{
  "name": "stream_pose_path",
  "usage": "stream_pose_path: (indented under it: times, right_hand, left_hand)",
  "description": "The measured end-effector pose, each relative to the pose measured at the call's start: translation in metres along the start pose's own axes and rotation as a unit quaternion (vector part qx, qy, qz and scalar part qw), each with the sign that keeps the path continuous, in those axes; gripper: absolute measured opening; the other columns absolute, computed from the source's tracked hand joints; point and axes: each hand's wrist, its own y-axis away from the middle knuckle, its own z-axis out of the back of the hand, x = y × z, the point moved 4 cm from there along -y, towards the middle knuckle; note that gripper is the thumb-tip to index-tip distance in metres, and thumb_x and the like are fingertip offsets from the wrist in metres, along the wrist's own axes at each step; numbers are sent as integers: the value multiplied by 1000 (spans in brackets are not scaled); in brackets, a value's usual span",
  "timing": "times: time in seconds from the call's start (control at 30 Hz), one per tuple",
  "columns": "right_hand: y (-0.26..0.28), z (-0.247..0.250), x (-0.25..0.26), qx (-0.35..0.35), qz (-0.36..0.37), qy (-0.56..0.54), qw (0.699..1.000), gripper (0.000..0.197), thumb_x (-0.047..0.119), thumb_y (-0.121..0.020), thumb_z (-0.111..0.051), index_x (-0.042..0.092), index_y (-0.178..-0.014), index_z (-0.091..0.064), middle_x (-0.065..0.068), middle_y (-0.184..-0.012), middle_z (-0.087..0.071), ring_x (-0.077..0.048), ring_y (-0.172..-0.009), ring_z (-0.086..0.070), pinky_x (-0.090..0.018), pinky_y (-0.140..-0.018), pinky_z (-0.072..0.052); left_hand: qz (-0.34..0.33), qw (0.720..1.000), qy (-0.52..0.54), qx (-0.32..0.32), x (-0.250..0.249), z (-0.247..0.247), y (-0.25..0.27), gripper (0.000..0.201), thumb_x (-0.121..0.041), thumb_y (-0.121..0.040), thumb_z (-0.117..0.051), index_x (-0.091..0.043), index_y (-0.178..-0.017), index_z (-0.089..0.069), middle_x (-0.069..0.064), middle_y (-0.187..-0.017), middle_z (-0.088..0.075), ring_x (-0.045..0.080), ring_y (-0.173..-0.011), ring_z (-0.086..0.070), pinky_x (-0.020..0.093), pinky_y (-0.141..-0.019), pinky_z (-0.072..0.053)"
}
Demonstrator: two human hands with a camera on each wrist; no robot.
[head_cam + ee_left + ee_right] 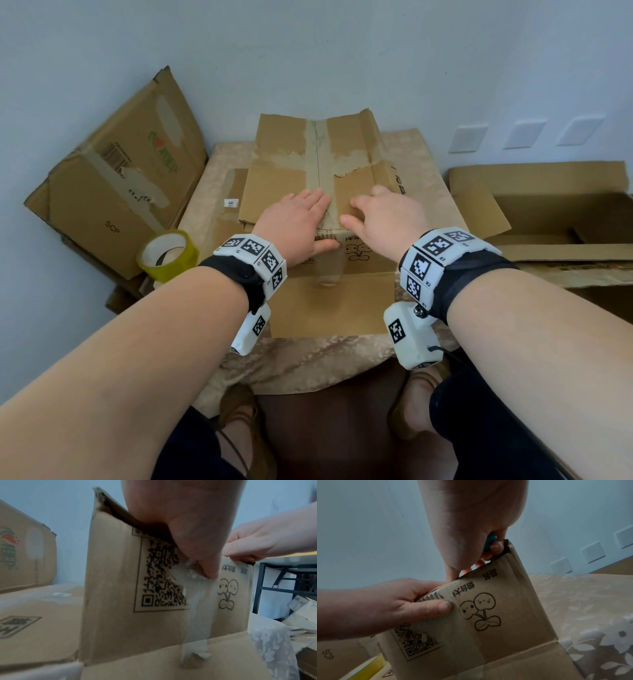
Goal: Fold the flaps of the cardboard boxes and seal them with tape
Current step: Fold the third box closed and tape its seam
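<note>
A brown cardboard box [291, 178] stands on the table with its top flaps folded shut and a clear tape strip [318, 161] along the seam. My left hand [298, 219] lies flat on the top near the front edge. Its thumb [205, 563] presses the tape end [197, 608] onto the printed front face. My right hand [383, 216] rests on the top just right of the seam, fingers curled round a small teal object [490, 542]. A yellow tape roll [168, 255] sits at the table's left edge.
A bottom flap [335, 308] lies open on the floral tablecloth [428, 164] toward me. A taped box [120, 178] leans against the wall at left. An open carton [548, 212] sits at right. The wall is close behind.
</note>
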Motion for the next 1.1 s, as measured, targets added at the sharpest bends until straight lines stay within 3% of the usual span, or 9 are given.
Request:
stream_pose_path:
  times: [0.47,0.63,0.77,1.1]
  right_hand:
    - [-2,1,1,-1,4,-2,1000,50,56,-96,-33,23,-127,-54,-3,-109,-51,-16,-79,-47,-29,-62,-39]
    - [1,0,1,4,1,3,1000,47,54,-97,-33,23,-124,-54,-4,-108,-50,-17,-78,-47,-30,-62,-39]
    - [1,0,4,5,4,6,1000,45,51,-98,-31,23,-125,-53,-5,-112,-49,-21,-88,-55,-31,-64,-38]
    - [-1,2,4,46,-3,2,999,44,45,-100,-29,24,-134,-48,-8,-121,-46,-25,-99,-57,-33,-68,-42]
  left_hand:
    - [48,999,-18,1,-11,-1,0,101,-66,-79,-54,-11,-151,-9,8,-158,-12,22,-145,-14,38,-118,-13]
    - [6,1000,-18,-7,-18,-3,15,86,-56,-90,-47,-14,-152,-4,4,-159,-6,19,-146,-9,38,-117,-7]
    - [-15,999,-21,30,-18,-3,26,86,-53,-92,-43,-15,-151,7,1,-159,5,16,-147,0,43,-118,-2]
    - [24,991,-78,103,-13,0,43,90,-59,-93,-34,-12,-147,21,4,-157,21,20,-145,13,56,-115,0]
